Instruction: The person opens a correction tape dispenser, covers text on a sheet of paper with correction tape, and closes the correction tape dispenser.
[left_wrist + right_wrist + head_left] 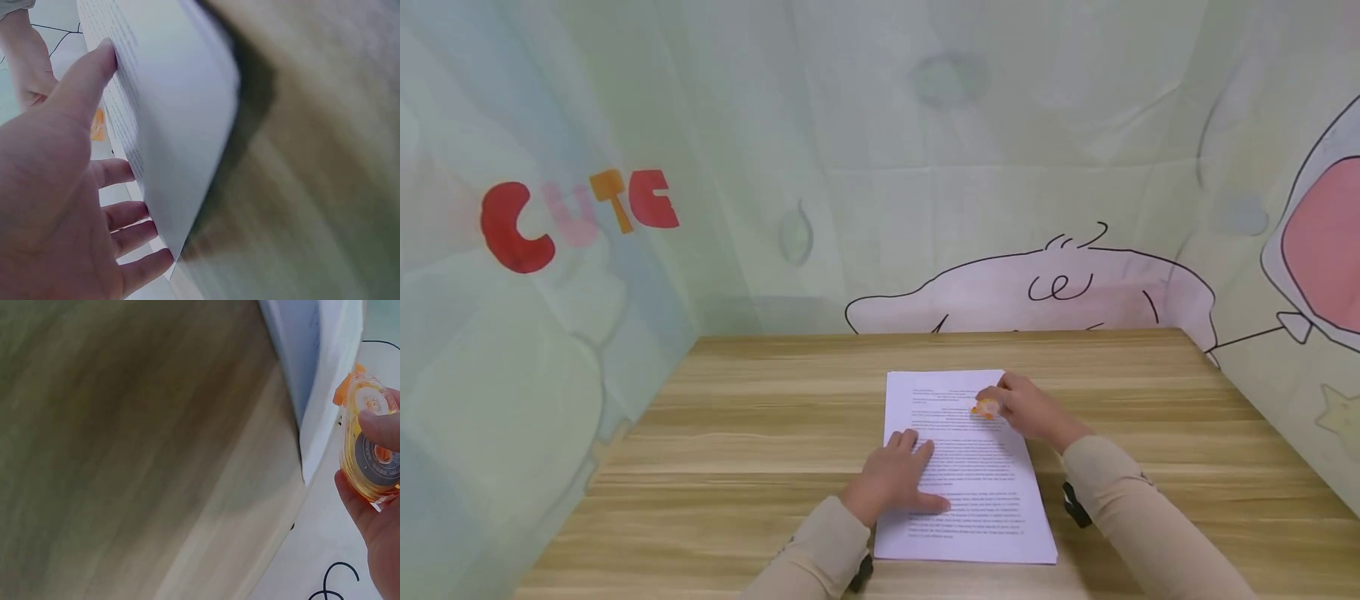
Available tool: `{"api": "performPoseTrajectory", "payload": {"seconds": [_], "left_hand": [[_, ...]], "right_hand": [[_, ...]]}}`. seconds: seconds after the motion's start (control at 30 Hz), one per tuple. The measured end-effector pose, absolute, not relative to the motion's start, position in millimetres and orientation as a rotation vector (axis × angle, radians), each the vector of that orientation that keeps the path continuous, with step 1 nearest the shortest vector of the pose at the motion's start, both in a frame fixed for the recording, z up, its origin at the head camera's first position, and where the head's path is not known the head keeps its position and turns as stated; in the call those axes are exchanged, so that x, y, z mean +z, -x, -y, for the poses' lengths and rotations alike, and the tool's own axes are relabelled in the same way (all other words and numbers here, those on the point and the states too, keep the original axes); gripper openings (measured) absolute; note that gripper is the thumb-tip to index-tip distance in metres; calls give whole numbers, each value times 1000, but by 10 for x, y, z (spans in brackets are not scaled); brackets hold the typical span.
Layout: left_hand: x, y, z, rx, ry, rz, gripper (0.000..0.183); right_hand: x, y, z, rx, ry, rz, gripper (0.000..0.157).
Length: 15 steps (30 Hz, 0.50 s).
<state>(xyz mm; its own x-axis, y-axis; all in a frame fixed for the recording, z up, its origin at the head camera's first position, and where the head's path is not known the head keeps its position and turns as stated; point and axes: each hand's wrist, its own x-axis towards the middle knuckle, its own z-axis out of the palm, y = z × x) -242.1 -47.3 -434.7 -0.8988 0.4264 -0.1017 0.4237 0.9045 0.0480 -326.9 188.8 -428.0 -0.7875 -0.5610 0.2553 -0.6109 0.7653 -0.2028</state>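
Note:
A stack of printed paper (964, 546) lies lengthwise on the table, its top sheet covered in lines of text. My left hand (895, 477) rests on the left side of the sheet with fingers spread. In the left wrist view the fingertips (128, 214) touch the paper near its edge. Over the upper right of the page, my right hand (1028, 408) holds a correction tape (987, 409). Seen from the right wrist, the correction tape (351, 453) is a clear case with an orange tip and a dark reel inside, pinched between thumb and fingers.
The wooden table (760, 417) extends to both sides of the paper. Behind it hangs a pale green backdrop (880, 183) with cartoon drawings and coloured letters. Dark wrist devices (1077, 505) sit under the sleeves.

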Motion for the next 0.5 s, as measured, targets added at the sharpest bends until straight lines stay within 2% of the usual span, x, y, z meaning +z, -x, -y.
{"api": "performPoseTrajectory", "payload": {"seconds": [0.5], "left_hand": [[-4311, 2409, 459, 22, -650, -2942, 88]], "right_hand": [[-4277, 3246, -1821, 311, -947, 2775, 32]]}}
